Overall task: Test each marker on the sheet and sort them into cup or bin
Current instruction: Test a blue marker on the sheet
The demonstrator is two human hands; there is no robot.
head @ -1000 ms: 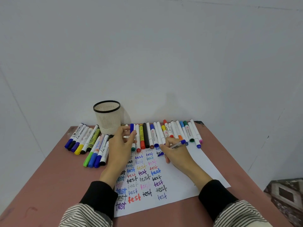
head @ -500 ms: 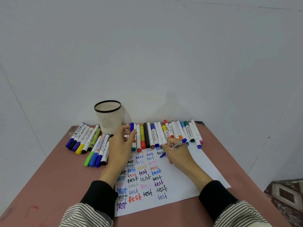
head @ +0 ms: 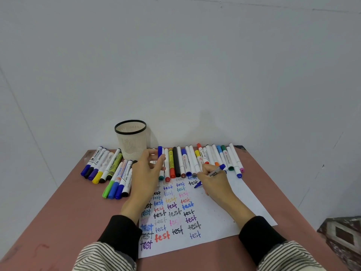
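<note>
1. The sheet (head: 224, 208) lies on the reddish surface (head: 74, 216), covered with columns of the word "test" in many colours.
2. The right hand (head: 214, 182) rests on the sheet's far part, its grip closed round a blue marker (head: 215, 173) in a writing hold; the blue tip (head: 197, 185) meets the paper just beside the top of the rightmost column.
3. The left hand (head: 146, 177) is over the sheet's far-left corner, its grip pinching a blue cap (head: 160, 151) between thumb and fingertips.
4. A row of markers (head: 195, 163) lies along the sheet's far edge, tips toward the person.
5. A second group of markers (head: 109, 171) lies left of the sheet, well apart from the row.
6. The cup (head: 131, 139), cream mesh with a black rim, stands upright beyond the sheet's far-left corner, between the two groups.
</note>
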